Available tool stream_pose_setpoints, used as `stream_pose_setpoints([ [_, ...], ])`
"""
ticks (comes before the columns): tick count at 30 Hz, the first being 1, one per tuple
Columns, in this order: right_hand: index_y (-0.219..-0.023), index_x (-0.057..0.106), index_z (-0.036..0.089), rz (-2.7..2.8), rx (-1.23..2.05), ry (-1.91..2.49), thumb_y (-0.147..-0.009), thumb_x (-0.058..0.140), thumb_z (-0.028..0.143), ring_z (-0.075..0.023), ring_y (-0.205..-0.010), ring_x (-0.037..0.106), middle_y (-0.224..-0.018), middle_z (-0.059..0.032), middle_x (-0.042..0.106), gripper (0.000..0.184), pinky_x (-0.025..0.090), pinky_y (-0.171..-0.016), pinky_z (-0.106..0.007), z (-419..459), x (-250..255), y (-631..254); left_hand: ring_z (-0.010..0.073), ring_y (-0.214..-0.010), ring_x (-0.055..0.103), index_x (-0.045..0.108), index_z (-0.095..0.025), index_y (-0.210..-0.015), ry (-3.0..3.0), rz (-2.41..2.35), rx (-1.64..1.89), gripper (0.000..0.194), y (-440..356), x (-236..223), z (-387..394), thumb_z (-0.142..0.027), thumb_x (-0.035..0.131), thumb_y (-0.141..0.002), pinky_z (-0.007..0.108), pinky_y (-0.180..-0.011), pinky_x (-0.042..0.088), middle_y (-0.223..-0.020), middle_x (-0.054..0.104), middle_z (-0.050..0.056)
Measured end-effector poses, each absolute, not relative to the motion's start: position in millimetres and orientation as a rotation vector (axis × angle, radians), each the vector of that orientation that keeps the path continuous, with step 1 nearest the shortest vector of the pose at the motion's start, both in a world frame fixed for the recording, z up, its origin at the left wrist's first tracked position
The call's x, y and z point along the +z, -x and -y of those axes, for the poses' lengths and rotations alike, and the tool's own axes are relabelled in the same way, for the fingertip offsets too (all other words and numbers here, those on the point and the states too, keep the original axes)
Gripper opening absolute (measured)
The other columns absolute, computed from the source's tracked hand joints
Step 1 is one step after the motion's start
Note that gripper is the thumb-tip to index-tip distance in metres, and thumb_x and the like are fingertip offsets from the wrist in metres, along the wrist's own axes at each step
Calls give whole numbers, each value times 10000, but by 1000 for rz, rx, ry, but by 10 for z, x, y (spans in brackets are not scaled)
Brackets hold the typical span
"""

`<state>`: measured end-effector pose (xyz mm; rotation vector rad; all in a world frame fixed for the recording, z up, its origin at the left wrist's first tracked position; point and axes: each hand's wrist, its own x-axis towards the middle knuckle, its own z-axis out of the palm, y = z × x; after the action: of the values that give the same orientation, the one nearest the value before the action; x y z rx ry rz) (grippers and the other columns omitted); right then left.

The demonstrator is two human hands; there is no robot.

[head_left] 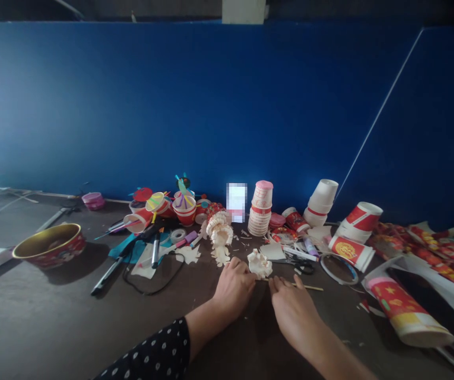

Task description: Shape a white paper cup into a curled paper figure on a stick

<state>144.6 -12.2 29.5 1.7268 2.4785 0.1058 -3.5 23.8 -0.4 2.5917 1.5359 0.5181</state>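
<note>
My left hand and my right hand rest close together on the dark table, backs up. Both have fingers curled onto a thin wooden stick that lies flat and pokes out to the right of my right hand. A small white cut-paper piece sits just beyond my left hand's fingertips, at the stick's left end. Whether it is joined to the stick is hidden by my fingers.
A white paper lantern shape and several paper cups stand behind. Scissors, markers, a tape roll and a black cord lie around. A red-gold bowl stands left; a cup stack lies right.
</note>
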Motion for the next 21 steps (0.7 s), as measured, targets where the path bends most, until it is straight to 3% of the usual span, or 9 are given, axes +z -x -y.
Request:
stream_pose_setpoints([
  [14,-1162,575,67,-2482,33,-1744,-826,305,9,-300,-1097,526,-1170,-206,585,435,264,-975,-549,93,269,-1451,178,-802,464,653,-182,-679,-2704,-1495,510,282,-39,-9,-332,-297,501,-886,283,-681,349,-749,610,31],
  [21,-1121,604,94,-2498,23,-1789,-824,331,26,-269,-1028,555,-1095,-174,627,409,275,-964,-474,85,278,-1471,172,-771,462,618,-157,-664,-2774,-1468,552,293,-54,-14,-338,-245,466,-899,285,-652,330,-740,602,38],
])
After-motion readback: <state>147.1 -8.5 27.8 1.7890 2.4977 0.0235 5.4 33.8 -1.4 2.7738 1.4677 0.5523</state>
